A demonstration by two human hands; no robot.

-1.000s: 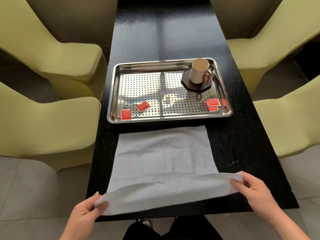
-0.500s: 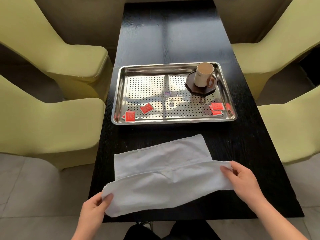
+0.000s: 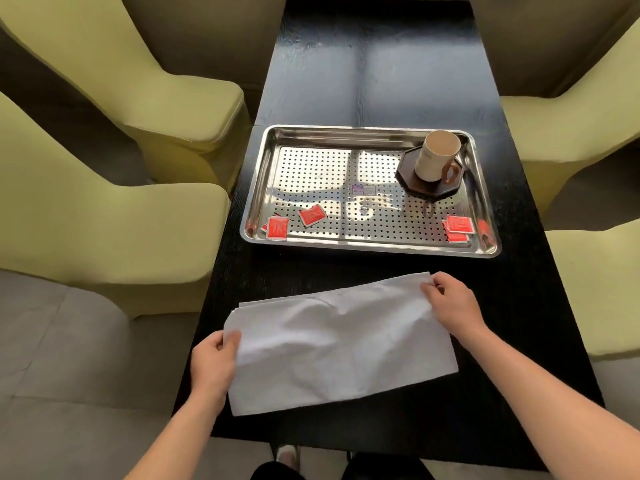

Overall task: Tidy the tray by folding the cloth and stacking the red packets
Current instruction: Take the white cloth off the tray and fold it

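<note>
Head view: a white cloth (image 3: pixel 339 341) lies folded over on itself on the black table (image 3: pixel 381 64), on the near side of the tray (image 3: pixel 363 245) and apart from it. The left hand (image 3: pixel 213 365) pinches the cloth's left edge; the right hand (image 3: pixel 453 306) pinches its far right corner. Red packets (image 3: pixel 312 215) lie in the tray, some loose by the near-left corner, others overlapped at the near-right corner. A cup (image 3: pixel 436 159) stands on a dark coaster (image 3: pixel 408 174) in the tray's far-right corner. Green chairs (image 3: pixel 104 237) flank the table.
</note>
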